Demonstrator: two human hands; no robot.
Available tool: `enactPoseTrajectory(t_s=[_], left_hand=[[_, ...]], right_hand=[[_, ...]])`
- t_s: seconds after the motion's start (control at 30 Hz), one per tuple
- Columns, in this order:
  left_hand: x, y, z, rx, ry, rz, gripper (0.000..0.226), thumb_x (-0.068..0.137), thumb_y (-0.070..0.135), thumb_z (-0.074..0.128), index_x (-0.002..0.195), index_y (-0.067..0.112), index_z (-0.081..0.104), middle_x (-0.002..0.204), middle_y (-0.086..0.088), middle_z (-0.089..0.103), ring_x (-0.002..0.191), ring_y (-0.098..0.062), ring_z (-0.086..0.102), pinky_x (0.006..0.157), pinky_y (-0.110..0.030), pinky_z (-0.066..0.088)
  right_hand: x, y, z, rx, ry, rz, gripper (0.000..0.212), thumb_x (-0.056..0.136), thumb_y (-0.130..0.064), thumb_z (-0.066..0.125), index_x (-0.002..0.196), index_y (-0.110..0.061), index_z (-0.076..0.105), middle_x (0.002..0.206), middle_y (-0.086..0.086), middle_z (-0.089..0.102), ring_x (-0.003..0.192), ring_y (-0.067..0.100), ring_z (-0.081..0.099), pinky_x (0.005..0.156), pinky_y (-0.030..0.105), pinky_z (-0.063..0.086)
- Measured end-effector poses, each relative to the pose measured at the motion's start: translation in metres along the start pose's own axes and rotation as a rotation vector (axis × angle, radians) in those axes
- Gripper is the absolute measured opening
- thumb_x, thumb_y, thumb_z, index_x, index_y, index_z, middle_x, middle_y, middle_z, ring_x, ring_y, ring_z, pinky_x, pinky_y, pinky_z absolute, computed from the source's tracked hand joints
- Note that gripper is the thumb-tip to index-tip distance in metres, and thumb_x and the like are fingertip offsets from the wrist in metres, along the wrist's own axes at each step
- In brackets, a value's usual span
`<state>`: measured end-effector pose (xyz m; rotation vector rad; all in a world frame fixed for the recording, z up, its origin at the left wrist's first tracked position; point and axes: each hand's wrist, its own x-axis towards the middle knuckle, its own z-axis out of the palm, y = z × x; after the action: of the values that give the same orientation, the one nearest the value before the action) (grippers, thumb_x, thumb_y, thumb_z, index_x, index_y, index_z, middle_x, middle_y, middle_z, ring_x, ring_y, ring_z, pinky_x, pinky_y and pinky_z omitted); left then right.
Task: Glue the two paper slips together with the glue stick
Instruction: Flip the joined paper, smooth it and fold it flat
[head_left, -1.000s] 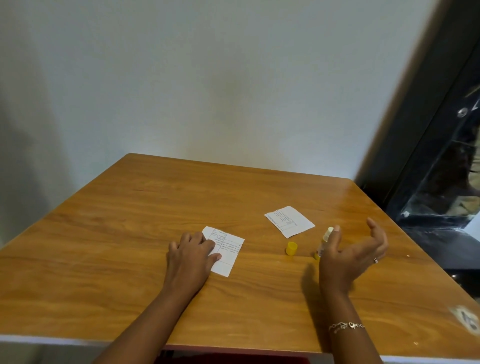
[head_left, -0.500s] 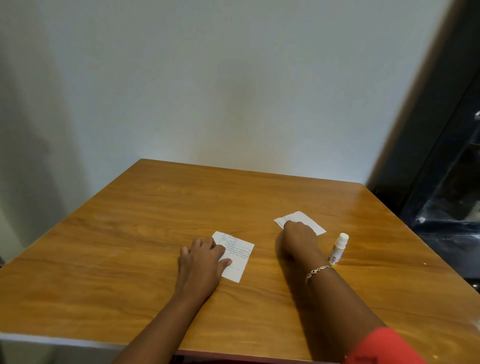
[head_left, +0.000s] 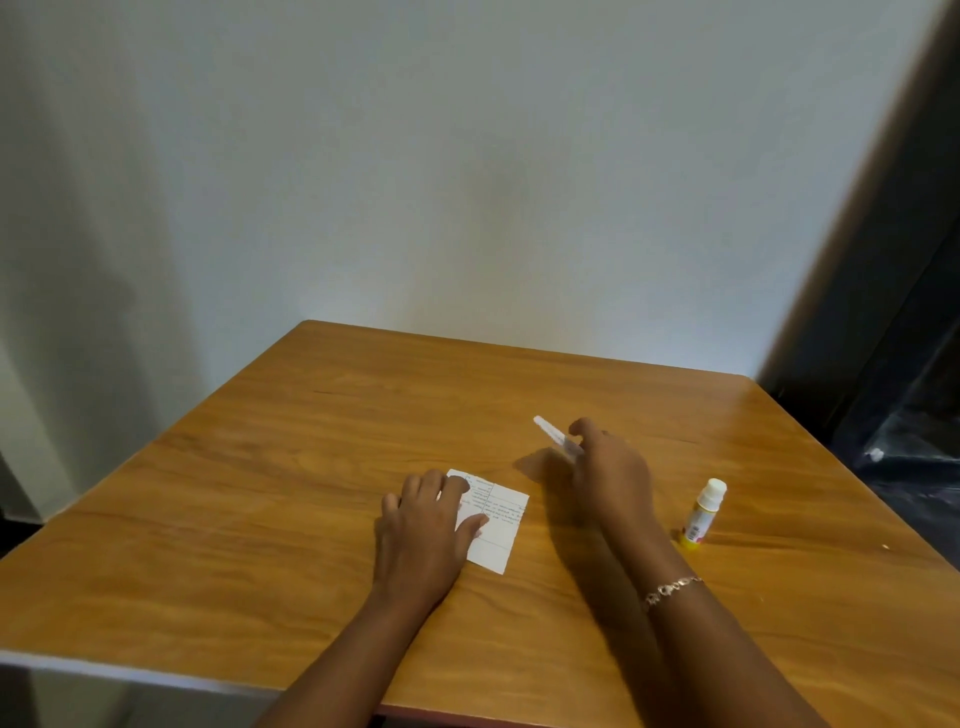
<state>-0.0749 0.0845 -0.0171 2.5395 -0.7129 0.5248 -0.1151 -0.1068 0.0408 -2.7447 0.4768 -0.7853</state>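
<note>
The wooden table (head_left: 260, 519) carries everything. The left hand (head_left: 423, 525) lies flat, fingers spread, pinning one printed paper slip (head_left: 496, 525) near the middle. Just right and farther off, the right hand (head_left: 608, 467) pinches the second slip (head_left: 553, 435), lifted edge-on off the wood. The glue stick (head_left: 702, 512) stands uncapped at right, untouched. Judging by this, gluing may be done; laying and pressing remain

2 paper slips: one flat slip (head_left: 493, 525) at centre frame, one lifted slip (head_left: 557, 439) just right of centre. 1 glue stick (head_left: 702, 513), uncapped, lower right. 2 hands: left hand (head_left: 423, 535), right hand (head_left: 610, 467). 1 bracelet (head_left: 670, 590). 1 table (head_left: 260, 519).
</note>
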Motion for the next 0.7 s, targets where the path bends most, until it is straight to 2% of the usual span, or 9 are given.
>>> enactPoseTrajectory(t_s=[0.1, 0.17, 0.23, 0.3, 0.37, 0.43, 0.5, 0.57, 0.7], left_hand=[[-0.003, 0.003, -0.009, -0.168, 0.14, -0.014, 0.039, 0.084, 0.044, 0.059, 0.116, 0.021, 0.055, 0.115, 0.002, 0.06, 0.105, -0.02, 0.051, 0.082, -0.034, 0.039], [-0.004, 0.009, -0.018, -0.324, 0.225, -0.029, 0.045, 0.083, 0.047, 0.058, 0.118, 0.019, 0.055, 0.115, 0.003, 0.059, 0.106, -0.018, 0.051, 0.084, -0.034, 0.041], [-0.003, 0.018, -0.03, -0.527, 0.226, -0.114, 0.057, 0.078, 0.057, 0.049, 0.122, 0.021, 0.052, 0.114, 0.011, 0.054, 0.106, -0.01, 0.048, 0.085, -0.032, 0.042], [0.001, 0.025, -0.041, -0.742, 0.172, -0.255, 0.056, 0.074, 0.059, 0.053, 0.118, 0.025, 0.053, 0.104, 0.016, 0.056, 0.097, -0.006, 0.053, 0.079, -0.027, 0.047], [0.006, 0.027, -0.048, -0.89, 0.116, -0.318, 0.03, 0.078, 0.042, 0.066, 0.101, 0.023, 0.061, 0.087, 0.011, 0.061, 0.081, -0.008, 0.056, 0.065, -0.021, 0.047], [0.007, 0.027, -0.051, -0.947, 0.097, -0.333, 0.008, 0.081, 0.022, 0.068, 0.085, 0.016, 0.064, 0.075, -0.001, 0.062, 0.069, -0.012, 0.056, 0.057, -0.018, 0.044], [0.005, 0.027, -0.051, -0.978, 0.102, -0.383, 0.007, 0.082, 0.016, 0.067, 0.077, 0.013, 0.063, 0.075, -0.012, 0.063, 0.066, -0.013, 0.054, 0.055, -0.018, 0.042], [0.002, 0.028, -0.049, -1.011, 0.1, -0.45, 0.009, 0.083, 0.015, 0.066, 0.075, 0.012, 0.061, 0.08, -0.019, 0.066, 0.068, -0.016, 0.055, 0.057, -0.023, 0.043], [-0.003, 0.029, -0.043, -1.019, 0.032, -0.502, 0.012, 0.084, 0.016, 0.065, 0.074, 0.011, 0.06, 0.082, -0.02, 0.067, 0.07, -0.019, 0.058, 0.059, -0.028, 0.043]], right_hand=[[-0.008, -0.017, -0.024, 0.362, -0.008, 0.048, 0.023, 0.082, -0.006, 0.058, 0.103, -0.016, 0.061, 0.086, 0.007, 0.069, 0.076, 0.023, 0.063, 0.063, 0.035, 0.05], [-0.014, -0.026, -0.041, 0.678, -0.164, 0.114, 0.022, 0.08, -0.001, 0.06, 0.098, -0.013, 0.063, 0.078, 0.009, 0.068, 0.072, 0.021, 0.064, 0.061, 0.035, 0.051], [-0.02, -0.032, -0.052, 0.935, -0.343, 0.178, 0.021, 0.081, 0.004, 0.06, 0.098, -0.008, 0.064, 0.074, 0.01, 0.066, 0.067, 0.017, 0.065, 0.057, 0.03, 0.053], [-0.024, -0.035, -0.055, 1.024, -0.457, 0.206, 0.019, 0.081, 0.004, 0.06, 0.094, -0.009, 0.064, 0.072, 0.008, 0.066, 0.062, 0.013, 0.064, 0.053, 0.025, 0.052], [-0.029, -0.037, -0.052, 1.072, -0.486, 0.227, 0.014, 0.084, -0.002, 0.06, 0.091, -0.012, 0.065, 0.073, 0.006, 0.065, 0.062, 0.012, 0.062, 0.054, 0.024, 0.05], [-0.034, -0.038, -0.047, 1.123, -0.456, 0.263, 0.012, 0.084, -0.022, 0.061, 0.092, -0.015, 0.067, 0.074, 0.001, 0.066, 0.066, 0.011, 0.062, 0.057, 0.024, 0.05], [-0.041, -0.039, -0.04, 1.205, -0.43, 0.313, 0.029, 0.075, -0.039, 0.062, 0.092, -0.017, 0.069, 0.074, -0.005, 0.07, 0.068, 0.008, 0.066, 0.058, 0.022, 0.053], [-0.048, -0.04, -0.03, 1.267, -0.407, 0.361, 0.031, 0.075, -0.034, 0.065, 0.094, -0.01, 0.067, 0.079, 0.0, 0.072, 0.069, 0.009, 0.068, 0.055, 0.02, 0.052], [-0.061, -0.041, -0.008, 1.27, -0.284, 0.511, 0.012, 0.089, -0.013, 0.056, 0.088, -0.003, 0.062, 0.081, 0.013, 0.069, 0.067, 0.02, 0.065, 0.055, 0.028, 0.049]])
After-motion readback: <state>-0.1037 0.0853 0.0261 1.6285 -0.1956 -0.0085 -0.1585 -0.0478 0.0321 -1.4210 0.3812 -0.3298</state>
